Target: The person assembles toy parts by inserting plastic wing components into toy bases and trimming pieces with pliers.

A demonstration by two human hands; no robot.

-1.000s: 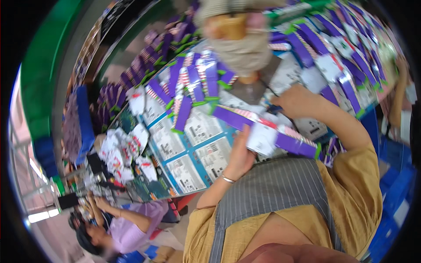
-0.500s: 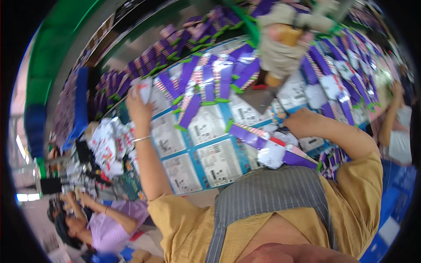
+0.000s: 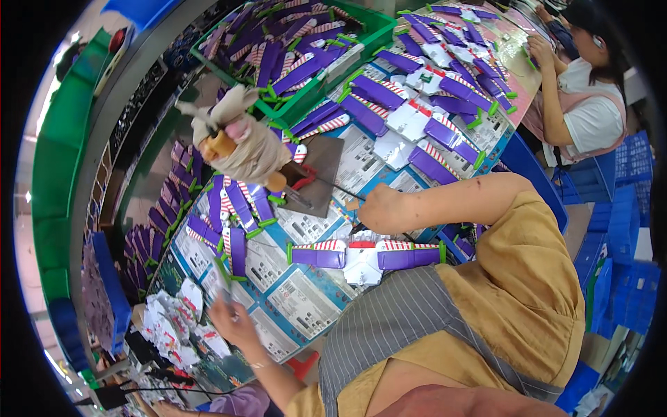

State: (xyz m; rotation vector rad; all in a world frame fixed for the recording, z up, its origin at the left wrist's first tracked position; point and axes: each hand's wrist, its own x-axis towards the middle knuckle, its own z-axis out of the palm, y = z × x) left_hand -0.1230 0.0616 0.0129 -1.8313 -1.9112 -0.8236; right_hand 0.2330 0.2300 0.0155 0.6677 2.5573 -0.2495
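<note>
Right, the winged toy piece (image 3: 365, 256) lies flat on the printed sheets (image 3: 292, 299) just in front of the person's apron; white middle, purple wings with red-striped bands and green tips; thin moulded plastic by the look of it, so light and stiff, probably slick, and I'd judge the slim wings the part to spare, the white centre the place to grip; right hand (image 3: 381, 207) sits curled just above it, seemingly pinching a thin dark tool, though I cannot tell for sure; left hand (image 3: 233, 316) is down by the heap of white parts (image 3: 170, 326), fingers closed on a small pale piece; loose purple wings (image 3: 233, 215) crowd the sheets, a soft doll figure (image 3: 240, 149) and grey plate (image 3: 316, 174) stand beyond, a green crate (image 3: 375, 31) farther off; another worker (image 3: 583, 104) sits well apart.
</note>
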